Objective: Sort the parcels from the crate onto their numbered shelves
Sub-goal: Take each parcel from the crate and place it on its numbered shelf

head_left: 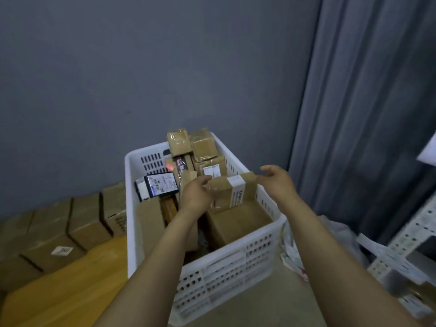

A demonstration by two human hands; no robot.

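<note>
1. Parcel (230, 193) of brown cardboard with a white label, held just above the crate (132, 208), over its right half.
2. The fingers (205, 180) of the left hand (195, 193) curl round the parcel's left end, grasping it.
3. The right hand (277, 179) sits at the parcel's right corner with its fingers loosely bent. I cannot tell whether they pinch it.
4. Inside the crate lie more brown parcels (203, 147), and a black parcel (160, 185) near its left wall.
5. Cartons (87, 220) stand left of the crate, and a perforated metal shelf (410, 234) stands to its right.
</note>
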